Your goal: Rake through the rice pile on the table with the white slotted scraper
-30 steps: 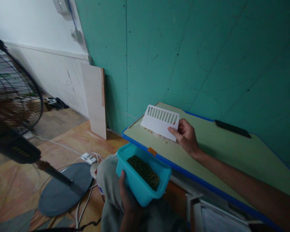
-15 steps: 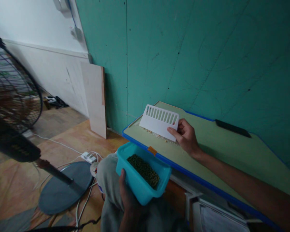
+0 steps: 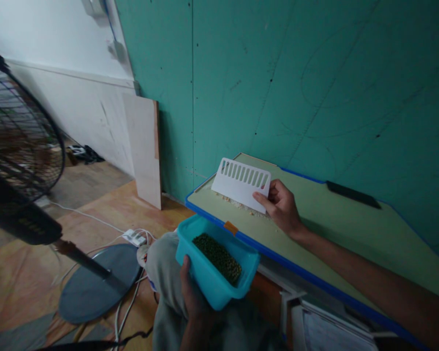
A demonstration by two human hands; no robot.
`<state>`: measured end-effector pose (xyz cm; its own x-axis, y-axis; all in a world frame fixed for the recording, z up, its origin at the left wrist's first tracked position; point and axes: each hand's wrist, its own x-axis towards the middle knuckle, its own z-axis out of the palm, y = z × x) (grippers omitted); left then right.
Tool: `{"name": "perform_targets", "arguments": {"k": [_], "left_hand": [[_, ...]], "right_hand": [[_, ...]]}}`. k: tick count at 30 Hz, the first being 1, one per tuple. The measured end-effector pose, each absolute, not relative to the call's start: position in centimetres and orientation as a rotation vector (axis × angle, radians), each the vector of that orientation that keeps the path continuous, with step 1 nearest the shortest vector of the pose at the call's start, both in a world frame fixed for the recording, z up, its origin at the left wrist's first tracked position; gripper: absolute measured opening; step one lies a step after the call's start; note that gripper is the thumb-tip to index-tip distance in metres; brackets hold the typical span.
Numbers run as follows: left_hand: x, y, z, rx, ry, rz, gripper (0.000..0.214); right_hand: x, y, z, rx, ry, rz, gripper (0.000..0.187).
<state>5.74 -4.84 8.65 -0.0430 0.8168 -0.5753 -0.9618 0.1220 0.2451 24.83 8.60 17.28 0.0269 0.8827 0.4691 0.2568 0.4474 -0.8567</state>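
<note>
My right hand (image 3: 282, 207) pinches the right end of a flat white scraper (image 3: 237, 187) with a row of slots along its top. The scraper stands tilted on the pale green tabletop (image 3: 336, 229). Along its lower edge lie small light crumbs (image 3: 237, 204). Below the table's blue edge, my left hand (image 3: 195, 292) grips a turquoise plastic tub (image 3: 205, 282) from underneath and the side. Inside the tub is a heap of small green beans or pellets (image 3: 217, 258). An orange tab (image 3: 230, 227) sits on the table edge beside the tub's rim.
A standing fan (image 3: 22, 204) with a round base (image 3: 100, 282) is at the left. White cables and a power strip (image 3: 134, 237) lie on the floor. A board (image 3: 144, 151) leans against the green wall (image 3: 223, 87). A black strip (image 3: 353, 194) is on the table's far edge.
Almost nothing differs. Both hands, the scraper and the tub keep their places, and the crumbs lie along the scraper as before.
</note>
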Motion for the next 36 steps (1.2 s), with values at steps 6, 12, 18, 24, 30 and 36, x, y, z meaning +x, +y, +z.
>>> {"name": "perform_targets", "arguments": {"k": [6,12,18,24,30,36], "left_hand": [[5.7,-4.7,8.6,-0.270,0.680,1.473,0.065],[5.7,-4.8,8.6,-0.290,0.672,1.465,0.062],[5.6,-4.8,7.9,-0.257,0.677,1.448,0.064],[5.6,-4.8,7.8,-0.246,0.669,1.457,0.069],[5.7,-4.8,8.6,-0.285,0.697,1.471,0.061],[5.8,-4.6,8.7,-0.288,0.723,1.509,0.057]], "right_hand": [[24.9,8.7,17.2,-1.060,-1.526,0.645,0.033],[25.0,8.8,17.1,-1.085,-1.536,0.625,0.033],[24.9,8.7,17.2,-1.072,-1.546,0.649,0.033],[24.9,8.7,17.0,-1.083,-1.553,0.647,0.034],[24.9,8.6,17.1,-1.081,-1.564,0.642,0.034],[24.9,8.6,17.2,-1.093,-1.564,0.634,0.034]]}}
